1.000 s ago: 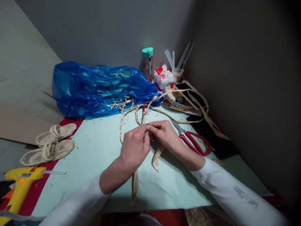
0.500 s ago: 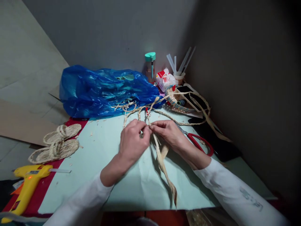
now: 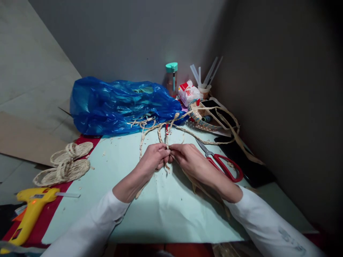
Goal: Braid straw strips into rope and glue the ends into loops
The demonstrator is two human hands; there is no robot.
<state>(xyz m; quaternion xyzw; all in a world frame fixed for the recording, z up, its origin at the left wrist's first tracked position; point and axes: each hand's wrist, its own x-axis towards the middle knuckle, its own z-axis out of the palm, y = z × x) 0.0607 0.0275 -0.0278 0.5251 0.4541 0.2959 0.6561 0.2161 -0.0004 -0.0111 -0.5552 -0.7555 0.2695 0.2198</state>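
My left hand (image 3: 155,157) and my right hand (image 3: 189,159) meet at the middle of the table, fingertips pinched together on a pale straw braid (image 3: 167,140). A bit of red (image 3: 166,129) marks the braid just beyond my fingers. From under my right hand a loose flat straw strand (image 3: 207,192) trails toward the front right. More finished braid (image 3: 141,142) lies to the left of the hands and loops away to the right. Exactly which strands each hand grips is hidden by the fingers.
Red-handled scissors (image 3: 227,167) lie beside my right forearm, by a dark flat object (image 3: 249,167). Woven straw sandals (image 3: 66,169) and a yellow glue gun (image 3: 34,203) are at left. Behind are a blue plastic bag (image 3: 118,103), a bottle (image 3: 172,80) and a small basket (image 3: 199,114).
The loose strand that hung toward the front middle has swung right, under my right hand. Both hands have turned and remain pinched together on the braid.
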